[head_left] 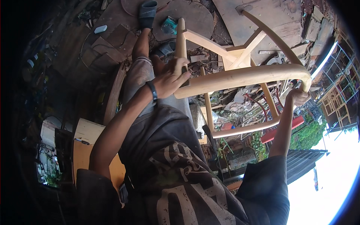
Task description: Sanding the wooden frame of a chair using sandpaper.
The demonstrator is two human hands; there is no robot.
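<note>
Floor (221, 33): dark packed dirt littered with wood offcuts and shavings. Lying flat on it are two round wooden discs (187, 15), one overlapping the other, a large pale board (258, 18) to their right, and several brown plywood scraps (112, 41) to their left. A teal power tool (169, 25) sits on the nearer disc, a small pale block (100, 28) rests on the scraps, and a foot in a dark sandal (147, 11) stands at the discs' edge.

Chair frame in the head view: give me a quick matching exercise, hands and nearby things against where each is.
1 left hand
2 right hand
3 wristband
4 sandal

a on the foot, top of view
b gripping the curved rail's right bend
c on the left wrist
d at the rail's left end

Pairs: 1-d, 2-b, 3-c, 4-a
</note>
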